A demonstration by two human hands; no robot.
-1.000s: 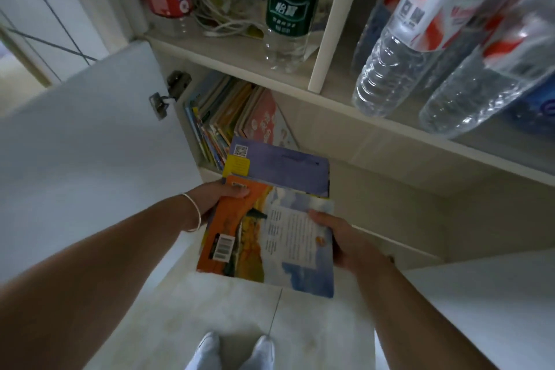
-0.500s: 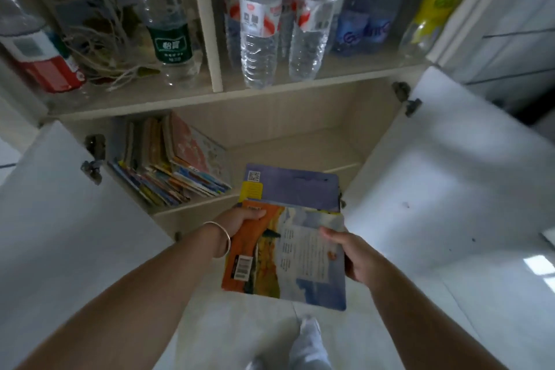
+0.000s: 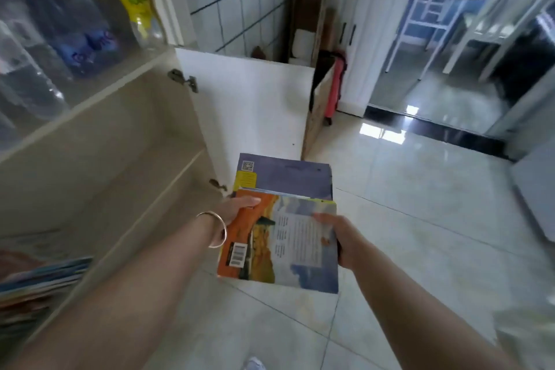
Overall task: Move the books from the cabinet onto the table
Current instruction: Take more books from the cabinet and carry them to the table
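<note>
Both hands clamped on book stack (image 3: 279, 231), left hand (image 3: 237, 210) and right hand (image 3: 341, 237) on opposite side edges, long axis pointing ahead, table not identifiable.

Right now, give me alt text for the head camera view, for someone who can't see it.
Two bare hands, left hand and right hand, hold a small stack of books over a tiled floor, beside an open cabinet door. More books remain in the cabinet at lower left, with bottles shelved above.
</note>
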